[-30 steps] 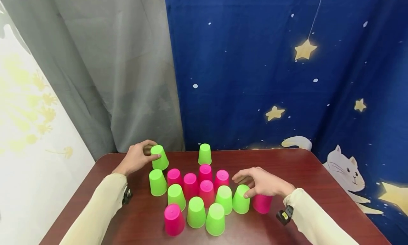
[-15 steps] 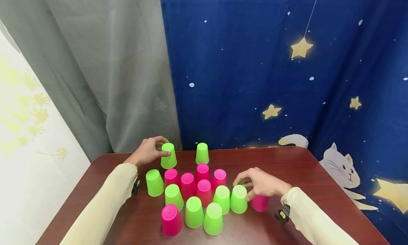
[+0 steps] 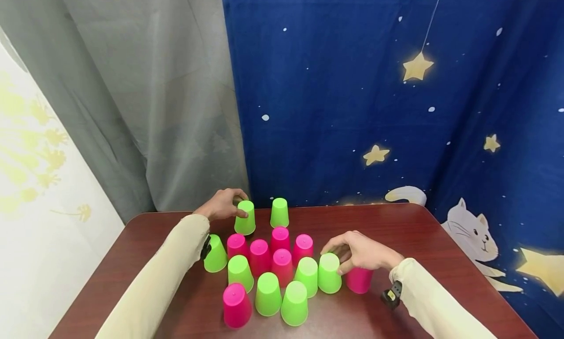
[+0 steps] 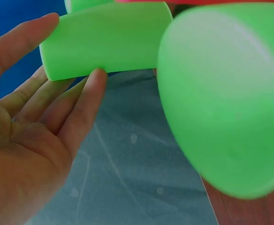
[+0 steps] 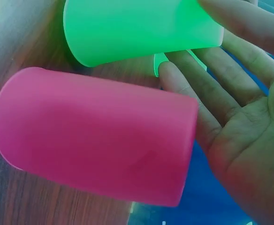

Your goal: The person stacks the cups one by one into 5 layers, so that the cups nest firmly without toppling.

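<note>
At the back of the table, my left hand holds an upside-down green cup between thumb and fingers; the left wrist view shows this green cup in its grasp. Just to its right stands another green cup, apart from it. My right hand grips a green cup near its top, thumb on the near side, fingers partly hidden behind. Under the right palm stands a pink cup, large in the right wrist view beside the gripped green cup.
Several upside-down pink cups cluster mid-table. Green cups, such as one at the front, surround them, with a pink cup at front left. A green cup stands beside my left sleeve. Curtains hang behind the table.
My left hand has carried its green cup rightward along the back, closer to the other green cup there. My right hand stays at its green cup, which has shifted slightly.
</note>
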